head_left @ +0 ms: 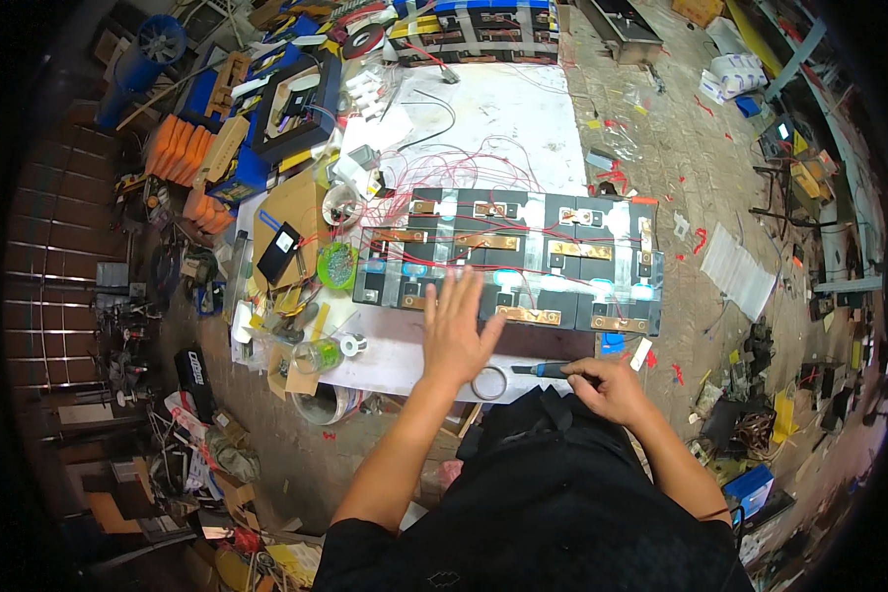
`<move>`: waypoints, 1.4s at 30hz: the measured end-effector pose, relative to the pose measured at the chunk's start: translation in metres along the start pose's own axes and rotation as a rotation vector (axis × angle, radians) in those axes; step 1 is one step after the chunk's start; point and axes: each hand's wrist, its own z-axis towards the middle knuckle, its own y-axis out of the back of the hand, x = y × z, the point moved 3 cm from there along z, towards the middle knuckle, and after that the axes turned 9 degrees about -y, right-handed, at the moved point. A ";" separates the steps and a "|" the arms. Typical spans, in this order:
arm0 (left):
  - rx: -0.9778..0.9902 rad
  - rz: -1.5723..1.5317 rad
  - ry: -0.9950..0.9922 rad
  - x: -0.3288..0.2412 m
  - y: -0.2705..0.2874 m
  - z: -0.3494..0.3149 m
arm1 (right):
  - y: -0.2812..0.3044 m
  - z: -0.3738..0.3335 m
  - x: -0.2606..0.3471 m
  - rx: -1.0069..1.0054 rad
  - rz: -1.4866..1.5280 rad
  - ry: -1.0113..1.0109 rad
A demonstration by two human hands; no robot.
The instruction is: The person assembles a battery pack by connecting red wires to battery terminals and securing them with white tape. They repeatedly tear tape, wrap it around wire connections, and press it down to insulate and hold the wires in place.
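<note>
A black battery pack (538,259) lies on the white worktop (523,109), strapped with clear tape. Copper bars (483,243) and thin red wires run across its top. My left hand (454,331) has its fingers stretched out over the pack's near edge; whether it presses on the pack I cannot tell. Close to the worktop's near edge, my right hand (610,390) is closed on a slim tool with a blue-and-black handle (551,370), its narrow end pointing left. The tool's exact kind is unclear. A ring-shaped tape roll (488,383) lies between my hands.
Left of the pack are a green tub (337,266) of small parts, a glass jar (316,356) and a black box-shaped device (279,255). Another battery pack (479,35) stands at the far end. Loose red wires (464,163) spread behind the near pack.
</note>
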 end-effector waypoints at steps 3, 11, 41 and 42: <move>-0.009 0.092 0.054 0.031 0.003 0.004 | -0.002 0.000 -0.003 0.024 -0.004 -0.015; 0.140 0.247 0.069 0.044 0.005 0.010 | -0.014 0.011 -0.010 0.085 0.037 0.001; 0.096 -0.373 0.955 0.069 -0.183 -0.193 | -0.076 0.054 -0.096 0.425 -0.373 -0.141; 0.101 -0.557 0.997 0.065 -0.179 -0.186 | -0.077 0.055 -0.095 0.452 -0.318 -0.178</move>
